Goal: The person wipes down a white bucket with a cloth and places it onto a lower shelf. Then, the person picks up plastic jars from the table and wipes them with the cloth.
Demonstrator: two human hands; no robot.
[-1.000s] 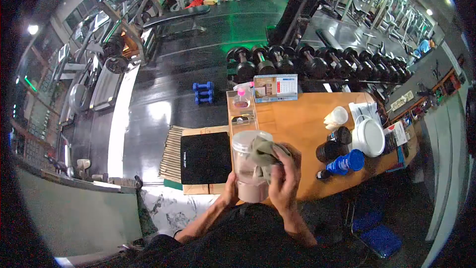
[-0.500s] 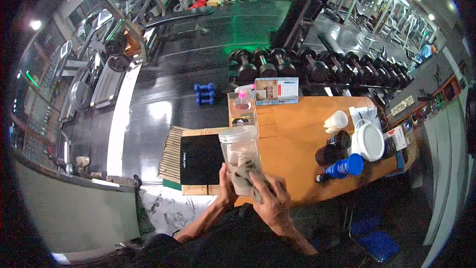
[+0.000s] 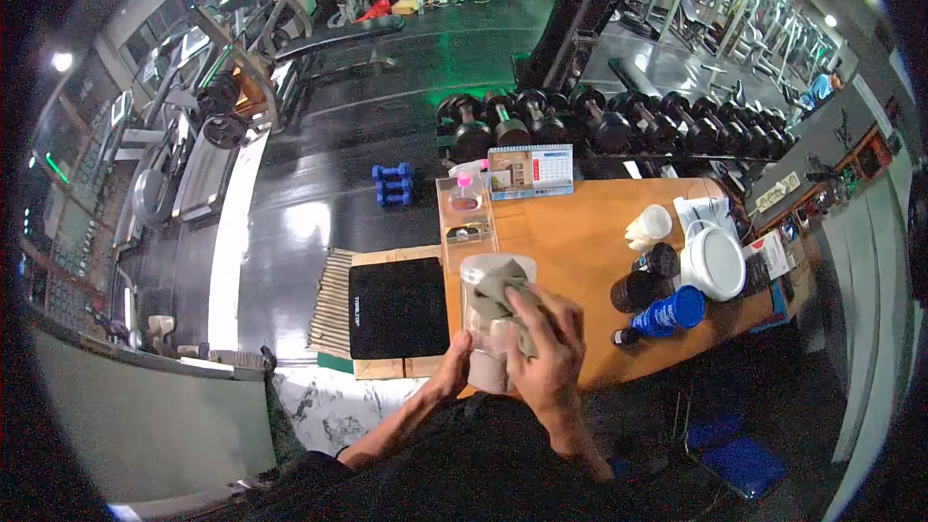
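Just above the near edge of the wooden table, my left hand [image 3: 451,367] grips a clear plastic jar [image 3: 490,373] by its left side. The jar has a pale lid, and pale contents show in its lower part. My right hand [image 3: 550,360] is closed on a grey-green cloth [image 3: 503,292], which presses against the jar's upper side and lid. Cloth and fingers hide much of the jar's right half.
On the wooden table [image 3: 561,232] are a clear organizer [image 3: 469,237], a spray bottle [image 3: 466,191] and a desk calendar [image 3: 532,172]. A white tub [image 3: 715,263], blue container [image 3: 674,311] and dark jars [image 3: 633,292] stand right. A black mat [image 3: 396,307] lies left.
My right hand and the cloth have moved up the jar from its lower front to the lid area. The jar has shifted slightly right and down in view.
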